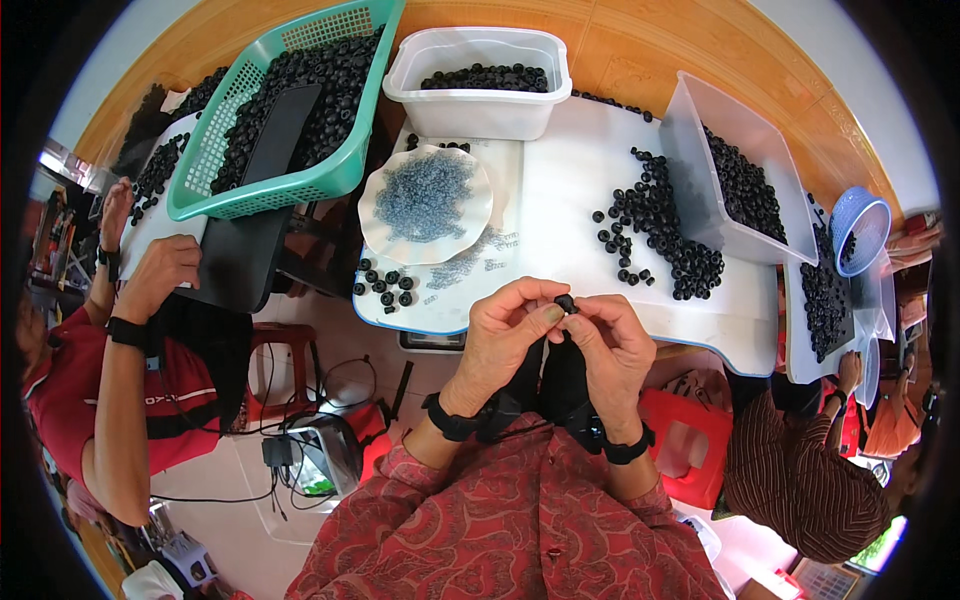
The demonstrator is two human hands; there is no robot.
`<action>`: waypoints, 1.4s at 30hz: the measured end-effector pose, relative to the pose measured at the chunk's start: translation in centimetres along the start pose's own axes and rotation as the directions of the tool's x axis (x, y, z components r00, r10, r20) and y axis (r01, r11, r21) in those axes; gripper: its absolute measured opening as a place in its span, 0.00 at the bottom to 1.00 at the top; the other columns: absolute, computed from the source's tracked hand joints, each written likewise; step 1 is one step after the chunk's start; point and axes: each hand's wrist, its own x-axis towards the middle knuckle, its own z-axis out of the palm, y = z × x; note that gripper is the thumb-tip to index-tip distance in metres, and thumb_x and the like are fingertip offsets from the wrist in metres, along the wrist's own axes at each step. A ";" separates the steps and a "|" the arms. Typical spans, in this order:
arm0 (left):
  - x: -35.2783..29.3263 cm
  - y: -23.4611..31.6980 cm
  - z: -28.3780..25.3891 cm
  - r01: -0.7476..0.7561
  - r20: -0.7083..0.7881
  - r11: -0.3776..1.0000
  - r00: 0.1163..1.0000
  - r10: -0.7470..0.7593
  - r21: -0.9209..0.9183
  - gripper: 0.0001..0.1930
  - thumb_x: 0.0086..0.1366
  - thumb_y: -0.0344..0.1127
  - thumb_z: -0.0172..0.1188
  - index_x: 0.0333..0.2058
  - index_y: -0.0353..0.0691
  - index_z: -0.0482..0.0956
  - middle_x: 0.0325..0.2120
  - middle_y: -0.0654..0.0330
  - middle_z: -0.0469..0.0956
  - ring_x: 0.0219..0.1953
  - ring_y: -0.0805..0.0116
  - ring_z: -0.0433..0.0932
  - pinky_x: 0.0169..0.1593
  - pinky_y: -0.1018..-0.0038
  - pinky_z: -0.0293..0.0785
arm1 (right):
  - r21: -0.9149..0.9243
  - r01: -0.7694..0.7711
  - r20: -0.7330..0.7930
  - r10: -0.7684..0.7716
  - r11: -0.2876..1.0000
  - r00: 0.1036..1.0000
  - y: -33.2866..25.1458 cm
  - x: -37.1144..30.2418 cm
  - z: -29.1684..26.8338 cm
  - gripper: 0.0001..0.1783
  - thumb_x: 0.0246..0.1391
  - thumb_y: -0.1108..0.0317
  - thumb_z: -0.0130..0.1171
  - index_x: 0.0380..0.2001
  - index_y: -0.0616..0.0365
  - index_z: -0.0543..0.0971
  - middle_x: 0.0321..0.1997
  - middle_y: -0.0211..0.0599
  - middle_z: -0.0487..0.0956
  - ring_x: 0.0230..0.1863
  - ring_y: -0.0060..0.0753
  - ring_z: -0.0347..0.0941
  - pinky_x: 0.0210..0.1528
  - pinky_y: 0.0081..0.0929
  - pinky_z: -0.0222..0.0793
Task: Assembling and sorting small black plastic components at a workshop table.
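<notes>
Just past the near edge of the white table [590, 180], my left hand [508, 335] and my right hand [615, 350] meet. A small black cylindrical piece [566, 303] is pinched between both thumbs and forefingers. Its far side is hidden by the fingers. Left of my hands, several finished-looking black round pieces [386, 285] sit near the table's corner. Beyond them stands a white wavy-rimmed plate [372, 235] heaped with tiny clear bluish parts [425, 195]; more clear parts [465, 262] are scattered beside it. A loose pile of black ring-like pieces [665, 225] spreads to the right.
At the back are a green basket [335, 180], a white tub [480, 117] and a clear bin [700, 190], all holding black pieces. Co-workers sit on both sides, one in a red shirt [75, 390]. Cables [290, 440] and a red stool [685, 450] are below.
</notes>
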 end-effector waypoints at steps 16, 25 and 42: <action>-0.3 0.6 0.1 -0.038 -0.010 0.999 0.999 0.038 0.004 0.12 0.68 0.24 0.58 0.49 0.30 0.78 0.35 0.62 0.80 0.33 0.78 0.77 0.39 0.82 0.75 | -0.412 0.373 0.100 -0.365 0.831 0.925 -0.9 0.3 0.5 0.09 0.54 0.82 0.63 0.39 0.64 0.79 0.37 0.40 0.78 0.33 0.27 0.78 0.34 0.21 0.73; -0.5 1.5 0.2 -0.077 -0.003 0.996 0.997 0.077 0.037 0.12 0.68 0.23 0.58 0.49 0.30 0.77 0.39 0.61 0.80 0.39 0.77 0.78 0.44 0.81 0.77 | 0.006 -0.073 0.009 0.073 0.997 0.997 -0.9 -0.4 0.3 0.08 0.61 0.78 0.59 0.43 0.65 0.79 0.40 0.32 0.80 0.37 0.18 0.75 0.38 0.17 0.71; -0.6 0.7 -0.8 -0.084 0.039 0.991 0.996 0.080 0.108 0.11 0.69 0.24 0.56 0.49 0.31 0.79 0.38 0.61 0.77 0.34 0.77 0.76 0.41 0.81 0.75 | -0.204 -0.144 0.167 0.179 0.968 0.969 -0.9 0.1 -0.1 0.05 0.65 0.71 0.55 0.37 0.63 0.75 0.31 0.30 0.78 0.27 0.16 0.69 0.30 0.16 0.67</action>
